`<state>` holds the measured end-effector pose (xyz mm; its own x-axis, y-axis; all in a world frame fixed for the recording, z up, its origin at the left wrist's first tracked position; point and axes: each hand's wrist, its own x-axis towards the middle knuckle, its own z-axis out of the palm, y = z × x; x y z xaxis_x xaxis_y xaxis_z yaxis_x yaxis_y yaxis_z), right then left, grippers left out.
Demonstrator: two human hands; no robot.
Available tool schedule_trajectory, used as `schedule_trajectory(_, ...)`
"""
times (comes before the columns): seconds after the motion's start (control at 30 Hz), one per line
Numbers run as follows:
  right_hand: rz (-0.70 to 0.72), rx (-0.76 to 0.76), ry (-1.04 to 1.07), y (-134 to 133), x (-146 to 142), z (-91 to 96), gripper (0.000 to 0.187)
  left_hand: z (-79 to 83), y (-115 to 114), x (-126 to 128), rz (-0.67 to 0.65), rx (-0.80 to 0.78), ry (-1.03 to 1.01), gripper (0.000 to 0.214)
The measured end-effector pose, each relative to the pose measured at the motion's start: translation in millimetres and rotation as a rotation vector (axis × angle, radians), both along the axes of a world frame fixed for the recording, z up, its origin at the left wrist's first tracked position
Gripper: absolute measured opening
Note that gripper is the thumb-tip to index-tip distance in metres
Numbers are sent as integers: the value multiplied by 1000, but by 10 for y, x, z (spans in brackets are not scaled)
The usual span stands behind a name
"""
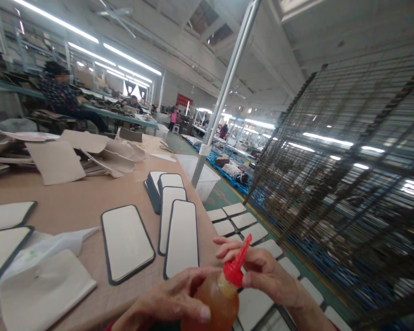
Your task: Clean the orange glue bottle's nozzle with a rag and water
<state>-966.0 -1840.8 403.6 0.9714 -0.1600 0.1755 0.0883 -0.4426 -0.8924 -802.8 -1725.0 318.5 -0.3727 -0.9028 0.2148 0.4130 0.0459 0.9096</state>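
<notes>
My left hand (179,296) is wrapped round the body of a squeeze bottle (218,299) filled with amber liquid. The bottle has a red nozzle cap (235,271) with a pointed tip leaning up and right. At that cap, my right hand (269,273) has its thumb and fingers closed on it, with some fingertips stretched out behind the nozzle. Just beyond the bottle, a dark-edged cream panel (182,234) lies on top of several overlapping ones at the table's right edge. A single panel (127,241) of the same kind lies left of them.
Beige sheet pieces (57,161) are heaped at the table's (124,193) far left. A white bin (207,181) and a metal post (224,87) stand past its right edge. Cream panels (255,232) lie in rows below, beside a tall wire rack (345,151). A seated person (60,94) is far left.
</notes>
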Motion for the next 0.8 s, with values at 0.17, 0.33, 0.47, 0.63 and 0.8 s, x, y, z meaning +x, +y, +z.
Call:
schedule_trajectory(0.17,-11,-26,15,-63,31,-49,28,-131,-31,19,30,38,12,64)
schedule_trajectory(0.33,-29,-99,46,-60,38,-58,28,-148,-32,39,58,28,-1,60)
schedule_trajectory(0.47,-70,-137,75,-51,19,-93,27,-145,-37,42,87,41,-18,60)
schedule_trajectory(0.63,-152,-238,126,-52,-5,-190,27,-217,-57,21,151,25,-26,53)
schedule_trajectory(0.8,-262,-245,99,-55,-3,-387,28,-293,-74,-8,205,47,-40,52)
